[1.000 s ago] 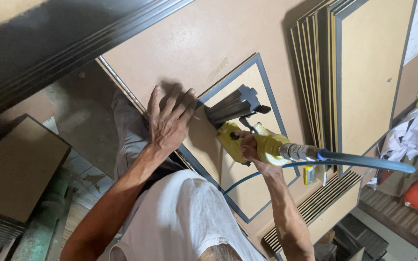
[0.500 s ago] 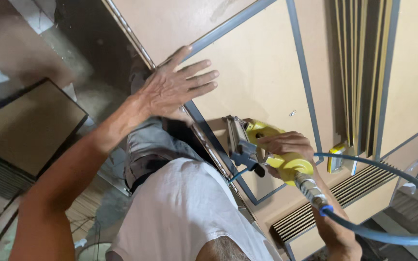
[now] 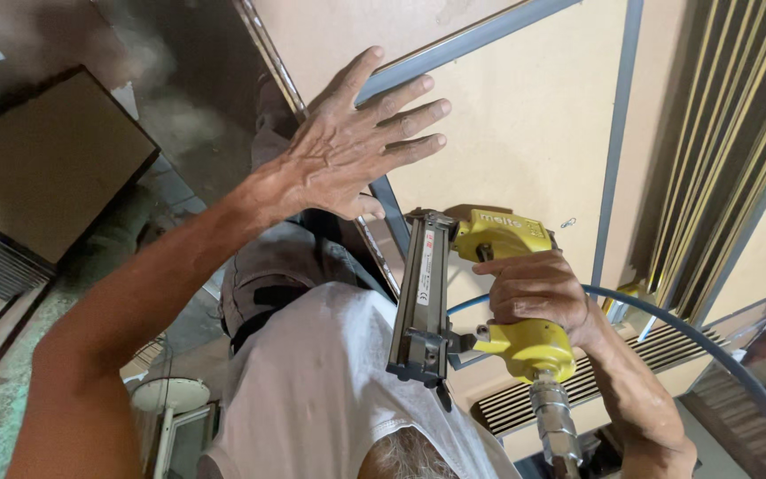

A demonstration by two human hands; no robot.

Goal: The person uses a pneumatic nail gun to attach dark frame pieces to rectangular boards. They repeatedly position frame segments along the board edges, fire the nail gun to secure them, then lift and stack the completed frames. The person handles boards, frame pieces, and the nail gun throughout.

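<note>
1. Head view: left hand (image 3: 347, 151) spread flat, fingers open, pressing the tan panel (image 3: 525, 124) at its grey frame strip (image 3: 480, 40).
2. Right hand (image 3: 534, 288) wrapped tight around the yellow nail gun (image 3: 498, 284), poised beside the frame edge, hose (image 3: 720, 355) trailing.
3. Fastening appears under way; seating the nose squarely seems needed.

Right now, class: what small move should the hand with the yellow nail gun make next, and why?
Probably swing the nail gun nose onto the grey frame strip. The right hand grips it just off the board, while the left hand lies flat across the frame corner.
</note>
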